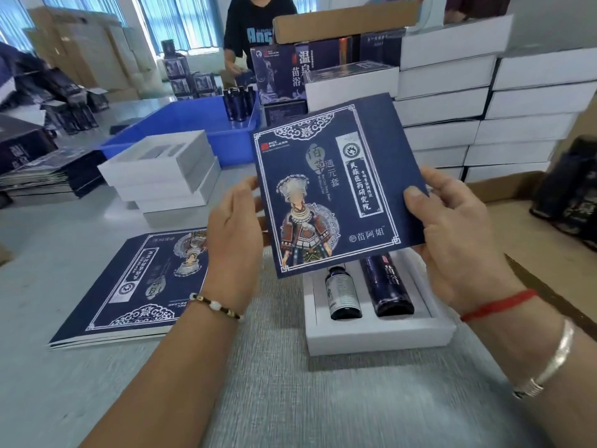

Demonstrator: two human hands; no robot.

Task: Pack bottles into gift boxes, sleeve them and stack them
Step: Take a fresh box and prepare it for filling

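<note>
Sleeve (336,185): dark blue printed card w/ costumed figure, held up tilted above the open box, between both hands.
L hand (237,221): grips sleeve's left edge; fingers go behind the card, so exact hold is hard to see.
R hand (452,234): grasps right edge, thumb on the front face.
Gift box (381,334): white, open, on table just below sleeve; top part hidden by it.
Small bottle (343,295): lies in left slot.
Tall bottle (389,286): dark blue, in right slot beside it.
Flat sleeves (129,286): stack on table, left of box.
Empty boxes (161,173): white, stacked beyond, in front of blue bin (193,121).
Sleeved boxes (484,101): stacks at back right.
</note>
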